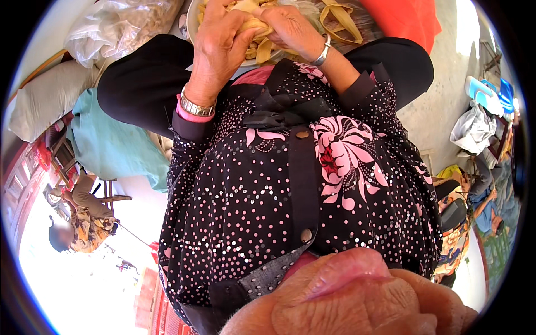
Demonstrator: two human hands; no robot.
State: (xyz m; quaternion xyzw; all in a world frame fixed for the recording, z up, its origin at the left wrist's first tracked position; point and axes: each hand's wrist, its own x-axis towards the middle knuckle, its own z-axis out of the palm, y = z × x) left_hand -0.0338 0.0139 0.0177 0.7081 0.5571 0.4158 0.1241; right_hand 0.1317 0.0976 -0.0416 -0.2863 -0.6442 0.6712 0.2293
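Observation:
At the top of the view, both my hands meet over a pale-rimmed round basin (pixel 192 23) resting at my lap. My left hand (pixel 220 47), with a metal watch at the wrist, is closed with thumb and fingers pinching a folded yellowish, husk-like strip (pixel 255 26). From the other side my right hand (pixel 293 34), wearing a silver bangle, grips the same strip, its fingertips partly hidden. Beneath the hands lie several more yellowish pieces (pixel 263 51). A long curled strip (pixel 350 27) rests to the right of my right hand.
A clear plastic bag (pixel 120 28) with tan contents stands at the upper left, above a beige sack (pixel 50 100) and teal cloth (pixel 114 137). Red fabric (pixel 405 19) lies at upper right. One person (pixel 89 229) sits at the left; other people (pixel 486 206) are at the right.

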